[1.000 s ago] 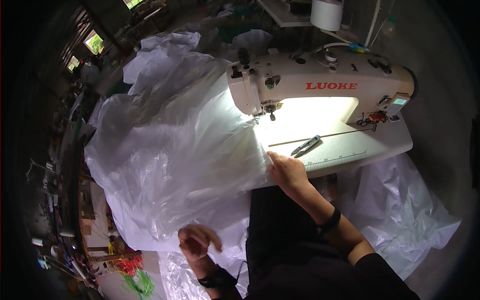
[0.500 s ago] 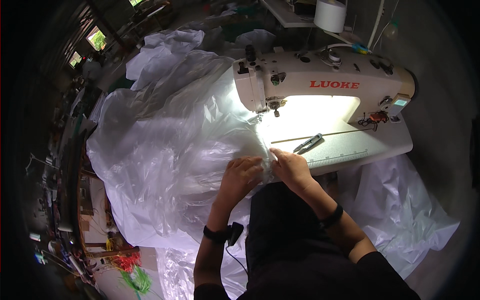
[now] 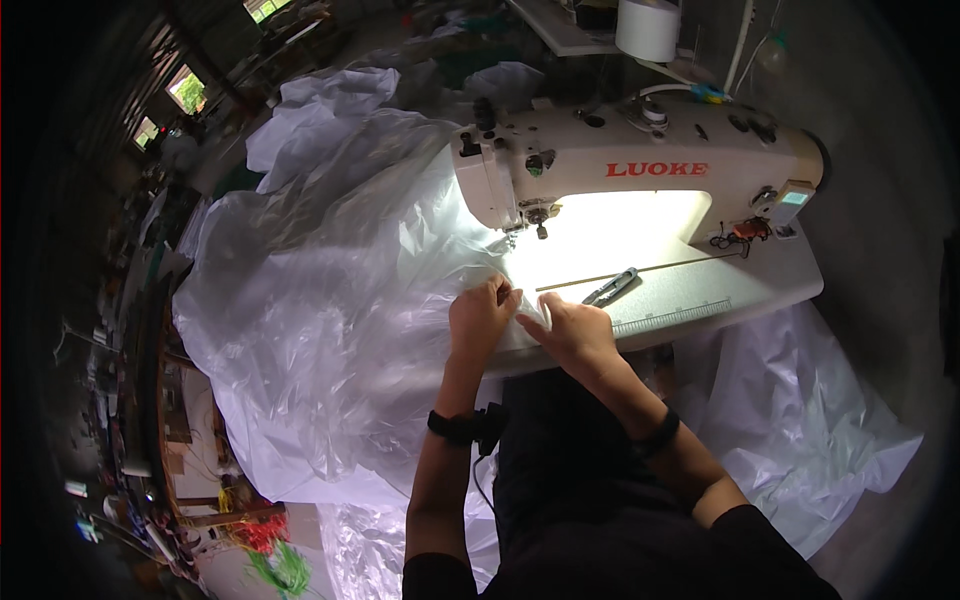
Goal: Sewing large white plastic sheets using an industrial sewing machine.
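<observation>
A large heap of translucent white plastic sheeting (image 3: pixel 330 290) spreads over the left of the sewing table and hangs toward my lap. My left hand (image 3: pixel 483 312) pinches the sheet's edge just in front of the needle area. Close beside it, my right hand (image 3: pixel 570 330) is closed on the same edge, with thumb and forefinger toward the left hand. Behind both hands stands a white sewing machine (image 3: pixel 640 160), its lamp lighting the bed brightly. The presser foot (image 3: pixel 513 240) is near the sheet; glare hides whether it touches. Thread snips (image 3: pixel 611 287) lie on the bed right of my hands.
A printed ruler scale (image 3: pixel 670 317) runs along the bed's front edge. More plastic sheeting (image 3: pixel 790 420) hangs below the table at right. A white thread cone (image 3: pixel 648 30) stands behind the machine. Red strands (image 3: pixel 262 532) and green strands (image 3: pixel 283 570) are at lower left.
My left hand has moved up and slightly right, from lying on the sheet to pinching its edge. The right hand has shifted slightly, its thumb now toward the left hand. The view has shifted a little.
</observation>
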